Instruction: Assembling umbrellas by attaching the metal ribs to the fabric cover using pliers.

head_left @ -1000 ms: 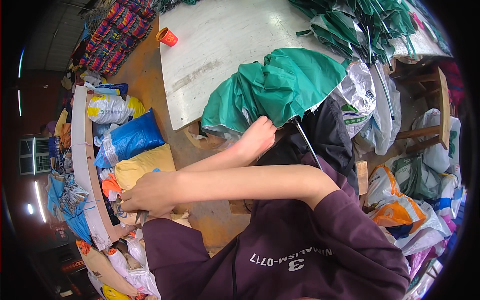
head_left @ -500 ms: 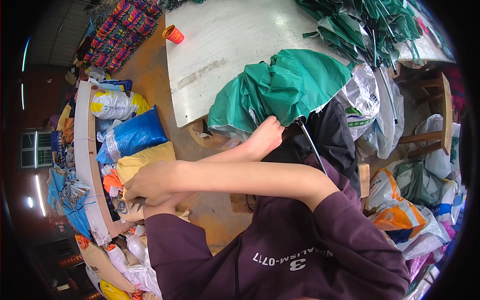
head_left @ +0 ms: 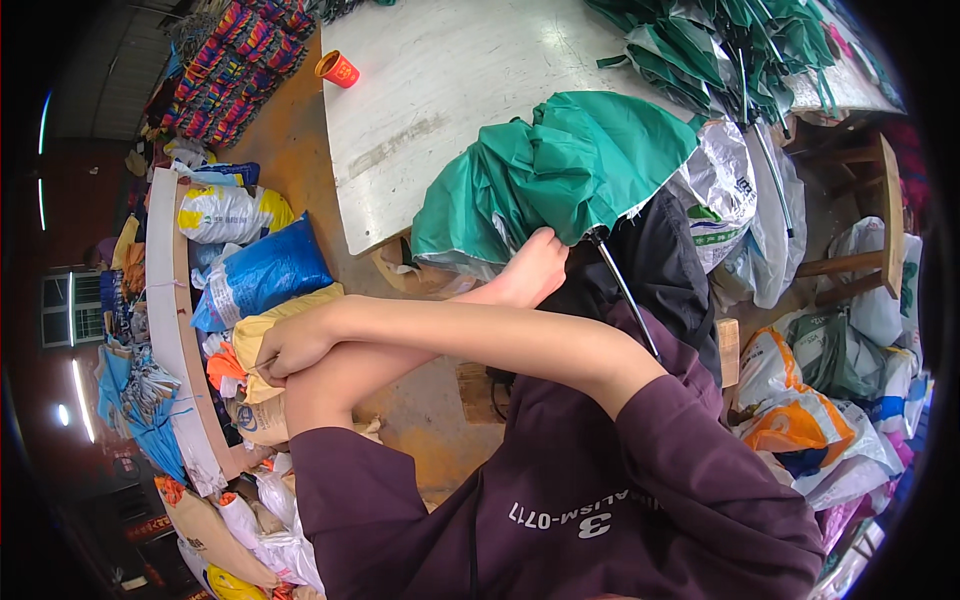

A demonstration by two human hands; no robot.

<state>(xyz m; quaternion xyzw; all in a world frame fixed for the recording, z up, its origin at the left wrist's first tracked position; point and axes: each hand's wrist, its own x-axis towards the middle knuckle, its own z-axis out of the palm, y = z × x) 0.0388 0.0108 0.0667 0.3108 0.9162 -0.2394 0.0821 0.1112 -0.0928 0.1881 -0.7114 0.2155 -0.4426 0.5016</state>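
Observation:
A green umbrella (head_left: 590, 150) with a loose, partly folded canopy rests over the table's near edge. Its black-and-silver shaft (head_left: 625, 290) slants down toward my lap. My left hand (head_left: 538, 268) is closed at the canopy's lower edge, its fingertips partly hidden by the cloth. Crossing over my left forearm, my right arm reaches to the left. At its end my right hand (head_left: 298, 343) has its fingers curled beside a yellow cloth bundle (head_left: 290, 312); whatever they pinch is too small to make out.
On the pale table (head_left: 400, 180) stand a red cup (head_left: 337, 69) and, at the far right, a pile of green umbrellas (head_left: 700, 60). A blue bag (head_left: 265, 270) lies left beside a long board (head_left: 168, 300). A wooden stool (head_left: 888, 220) and stuffed bags are at right.
My right hand has moved slightly up, its fingers more tucked in. The left hand keeps its place at the canopy edge. The whole view has shifted a little.

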